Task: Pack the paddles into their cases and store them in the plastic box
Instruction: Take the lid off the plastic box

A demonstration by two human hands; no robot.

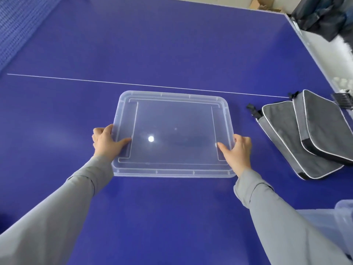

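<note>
Sleeves nearest; left hand and right hand are gripping lid edges; keep it level on bench.

Bright even light, glare spot on clear lid, wide-angle edge distortion

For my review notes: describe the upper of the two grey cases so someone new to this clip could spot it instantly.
Start at the blue table and follow its white line to the right edge. Two grey cases overlap there; the upper case lies farther right, resting on the lower case. A broad black band along its near edge marks it out.
</note>
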